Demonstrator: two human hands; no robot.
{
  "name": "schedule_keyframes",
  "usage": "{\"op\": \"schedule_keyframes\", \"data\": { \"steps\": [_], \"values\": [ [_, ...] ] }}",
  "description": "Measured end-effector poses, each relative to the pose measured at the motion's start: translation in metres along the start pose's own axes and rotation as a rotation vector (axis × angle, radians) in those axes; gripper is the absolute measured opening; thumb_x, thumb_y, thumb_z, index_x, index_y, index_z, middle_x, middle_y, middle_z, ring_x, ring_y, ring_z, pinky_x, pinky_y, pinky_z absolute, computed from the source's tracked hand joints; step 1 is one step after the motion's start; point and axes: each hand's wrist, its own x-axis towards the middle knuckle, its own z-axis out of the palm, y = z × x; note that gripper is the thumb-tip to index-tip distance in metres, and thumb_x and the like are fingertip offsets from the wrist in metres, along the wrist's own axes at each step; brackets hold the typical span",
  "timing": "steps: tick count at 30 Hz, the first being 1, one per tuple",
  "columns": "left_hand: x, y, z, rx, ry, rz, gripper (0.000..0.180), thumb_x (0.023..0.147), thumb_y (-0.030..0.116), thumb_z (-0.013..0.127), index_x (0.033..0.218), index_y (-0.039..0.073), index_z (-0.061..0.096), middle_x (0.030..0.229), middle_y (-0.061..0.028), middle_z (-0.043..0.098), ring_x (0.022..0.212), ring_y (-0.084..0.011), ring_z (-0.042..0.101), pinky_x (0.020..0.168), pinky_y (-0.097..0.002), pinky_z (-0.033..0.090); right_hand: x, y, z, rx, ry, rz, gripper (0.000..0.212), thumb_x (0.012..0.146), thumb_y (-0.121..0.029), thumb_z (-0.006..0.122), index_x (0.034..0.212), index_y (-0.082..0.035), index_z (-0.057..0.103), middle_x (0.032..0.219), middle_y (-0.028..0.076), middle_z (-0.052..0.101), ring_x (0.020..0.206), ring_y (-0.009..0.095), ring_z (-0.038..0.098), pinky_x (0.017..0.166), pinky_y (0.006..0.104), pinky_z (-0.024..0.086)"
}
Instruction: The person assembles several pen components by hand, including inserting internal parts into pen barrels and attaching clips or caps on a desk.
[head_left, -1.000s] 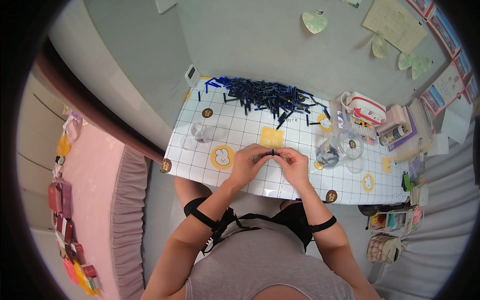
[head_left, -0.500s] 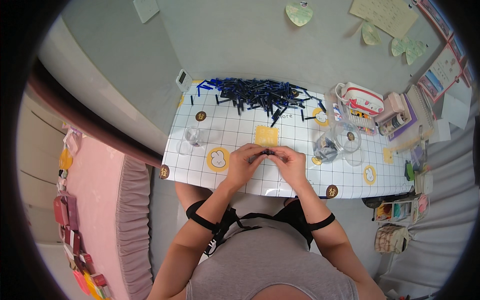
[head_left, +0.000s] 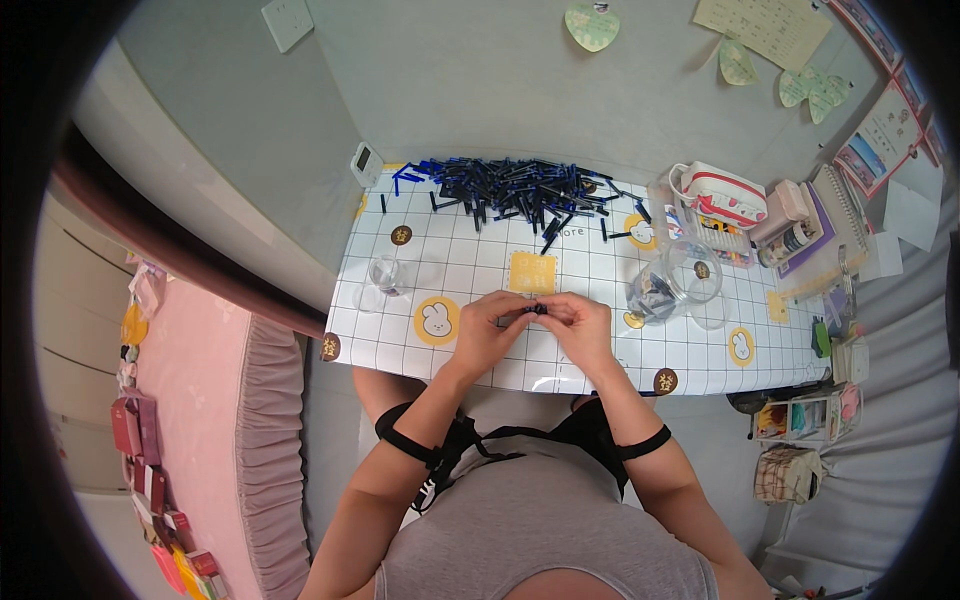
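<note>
My left hand (head_left: 487, 333) and my right hand (head_left: 583, 329) meet over the near middle of the table, fingertips pinched together. Between them is a small dark ink cartridge (head_left: 538, 309), mostly hidden by the fingers, so whether it is one piece or more I cannot tell. Beyond the hands, against the wall, lies a heap of slim black and dark blue ink cartridges (head_left: 520, 187), with several strays around its edges. To the right, a clear plastic jar (head_left: 660, 290) lies tilted with dark pieces inside it.
A small clear cup (head_left: 386, 273) stands at the left on the gridded tablecloth (head_left: 440, 262). A white digital timer (head_left: 366, 163) leans at the back left corner. At the back right are a red-and-white pouch (head_left: 725, 195), markers and notebooks. A pink bed (head_left: 190, 370) lies left of the table.
Both hands stay in the same place, with only a slight shift of the fingertips around the dark piece. The whole view has moved a little; the heap and jar look unchanged.
</note>
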Motion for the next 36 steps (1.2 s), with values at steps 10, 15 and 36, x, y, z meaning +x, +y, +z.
{"op": "schedule_keyframes", "data": {
  "steps": [10, 15, 36],
  "values": [
    [0.000, 0.003, 0.005, 0.048, 0.062, 0.073, 0.021, 0.091, 0.000, 0.084, 0.112, 0.001, 0.082, 0.104, -0.0131, 0.081, 0.092, -0.0233, 0.081, 0.079, -0.0302, 0.067, -0.003, 0.003, -0.001, -0.068, 0.070, -0.133, 0.018, 0.088, 0.001, 0.088, 0.105, 0.000, 0.081, 0.099, 0.012, 0.084, 0.087, 0.018, 0.082, 0.075, 0.0283, 0.064],
    [-0.005, 0.028, 0.005, 0.169, 0.108, 0.135, 0.021, 0.089, -0.003, 0.084, 0.109, 0.000, 0.082, 0.103, -0.0131, 0.081, 0.093, -0.0250, 0.080, 0.079, -0.0311, 0.063, -0.013, -0.024, 0.001, -0.266, 0.173, -0.349, 0.020, 0.085, 0.001, 0.087, 0.103, -0.002, 0.081, 0.096, 0.012, 0.083, 0.084, 0.025, 0.081, 0.068, 0.0303, 0.062],
    [0.111, 0.138, 0.133, 0.245, -0.014, 0.444, 0.020, 0.091, 0.017, 0.086, 0.109, 0.008, 0.082, 0.098, -0.0077, 0.083, 0.089, -0.0253, 0.079, 0.078, -0.0357, 0.058, 0.000, -0.120, -0.180, -0.451, 0.367, -0.330, 0.028, 0.091, 0.002, 0.080, 0.119, -0.002, 0.080, 0.105, 0.016, 0.083, 0.092, 0.031, 0.082, 0.083, 0.0349, 0.063]
  ]
}}
